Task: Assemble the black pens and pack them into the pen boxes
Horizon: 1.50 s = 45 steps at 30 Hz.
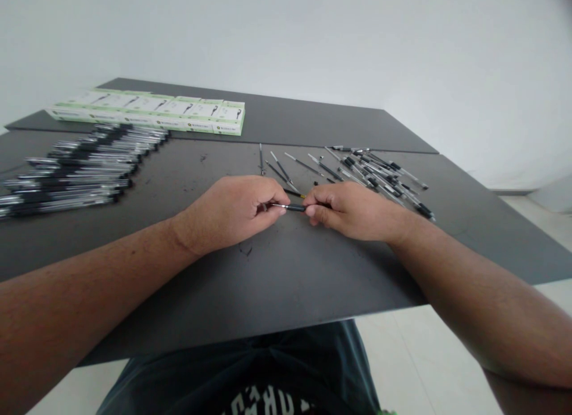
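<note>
Left hand (236,209) and right hand (360,209) near each other, fingertips pinching opposite ends of one black-gripped pen (295,208), over gray table (268,290) (can't tell if touching). Pen refills (281,168) scattered beyond; loose pens (373,179) right; pen pile (80,167) left, white-green boxes (147,110) behind it.
</note>
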Motion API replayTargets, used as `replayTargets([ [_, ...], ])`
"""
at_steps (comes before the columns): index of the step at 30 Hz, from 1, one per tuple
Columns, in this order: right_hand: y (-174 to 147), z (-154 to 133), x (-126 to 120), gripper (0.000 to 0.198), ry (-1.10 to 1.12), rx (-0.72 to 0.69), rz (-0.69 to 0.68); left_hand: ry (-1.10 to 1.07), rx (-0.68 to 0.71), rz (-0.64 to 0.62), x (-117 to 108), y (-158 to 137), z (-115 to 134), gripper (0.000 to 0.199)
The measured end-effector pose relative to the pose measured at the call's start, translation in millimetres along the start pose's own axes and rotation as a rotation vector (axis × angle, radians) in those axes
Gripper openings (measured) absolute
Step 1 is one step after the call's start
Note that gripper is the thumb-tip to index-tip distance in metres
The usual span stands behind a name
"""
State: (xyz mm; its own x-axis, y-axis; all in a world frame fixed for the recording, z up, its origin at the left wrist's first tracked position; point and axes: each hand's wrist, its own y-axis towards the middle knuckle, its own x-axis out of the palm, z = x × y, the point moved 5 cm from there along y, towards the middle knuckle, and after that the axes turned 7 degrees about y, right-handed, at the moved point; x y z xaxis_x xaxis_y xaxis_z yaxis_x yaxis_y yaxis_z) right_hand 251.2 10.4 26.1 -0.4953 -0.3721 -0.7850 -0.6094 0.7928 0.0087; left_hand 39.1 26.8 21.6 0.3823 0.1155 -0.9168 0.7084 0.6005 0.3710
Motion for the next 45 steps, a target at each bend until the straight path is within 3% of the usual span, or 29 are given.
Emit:
replayTargets([
  [5,0.0,5.3,-0.6,0.019,0.051,0.07,0.04,0.007,-0.005,-0.012,0.0,0.5,0.7,0.028],
  [11,1.1,1.2,0.5,0.016,-0.023,0.009,-0.007,-0.012,0.0,-0.005,0.7,0.0,0.0,0.027],
  [16,-0.2,6.2,-0.5,0.019,0.048,0.075,0.034,-0.013,0.002,0.0,0.0,0.0,0.0,0.026],
  [21,-0.3,2.6,-0.6,0.015,-0.022,0.024,0.012,-0.007,0.009,-0.001,0.5,0.0,0.3,0.026],
  [27,-0.9,5.8,-1.5,0.019,0.035,0.072,0.039,-0.006,0.006,-0.002,0.8,0.4,0.0,0.027],
  [32,-0.1,2.3,-1.0,0.017,-0.03,0.009,0.011,-0.011,0.011,-0.009,0.9,0.1,0.5,0.027],
  [37,0.1,5.6,-1.7,0.018,0.044,0.069,0.036,-0.003,-0.003,-0.001,0.6,-0.2,0.1,0.027],
  [42,0.0,2.0,-0.6,0.015,-0.019,-0.001,0.007,-0.009,0.012,0.001,1.5,0.2,-0.4,0.028],
  [45,-0.3,4.9,-1.9,0.019,0.032,0.046,0.037,-0.008,0.01,0.002,1.5,0.2,-0.6,0.028],
])
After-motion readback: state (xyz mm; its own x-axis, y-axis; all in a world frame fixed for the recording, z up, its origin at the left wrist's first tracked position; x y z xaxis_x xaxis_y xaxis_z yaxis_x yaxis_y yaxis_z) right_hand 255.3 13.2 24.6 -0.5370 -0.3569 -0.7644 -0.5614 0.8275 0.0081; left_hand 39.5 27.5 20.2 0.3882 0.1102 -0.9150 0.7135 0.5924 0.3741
